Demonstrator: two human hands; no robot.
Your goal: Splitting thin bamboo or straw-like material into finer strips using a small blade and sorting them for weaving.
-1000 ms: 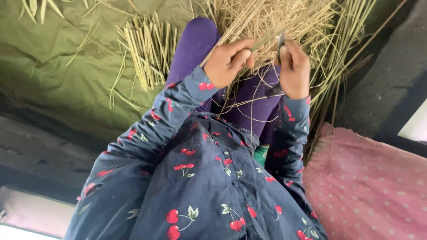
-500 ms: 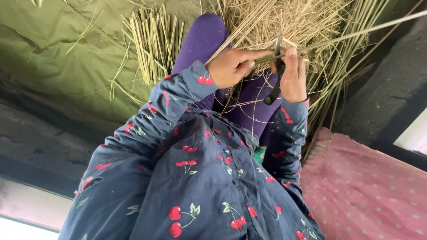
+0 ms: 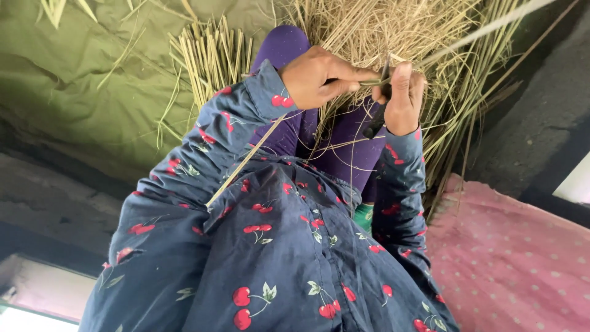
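My left hand (image 3: 319,77) pinches a thin green-yellow straw stalk (image 3: 485,27) that runs from my fingers up to the top right. My right hand (image 3: 402,101) touches the same stalk and grips a small knife (image 3: 376,123) with a dark handle, its blade upright against the stalk. Both hands work close together over my purple-clad legs (image 3: 350,144). Beyond them lies a heap of loose dry straw (image 3: 393,31). My sleeves are dark blue with red cherries (image 3: 270,240).
A bundle of cut stalks (image 3: 209,58) lies on an olive-green sheet (image 3: 92,92) at the left. A pink dotted cloth (image 3: 522,264) covers the lower right. Dark ground (image 3: 534,117) borders the right side.
My hands have drawn closer together on the stalk, and the knife blade now stands against it. The long stalk now stretches out toward the top right.
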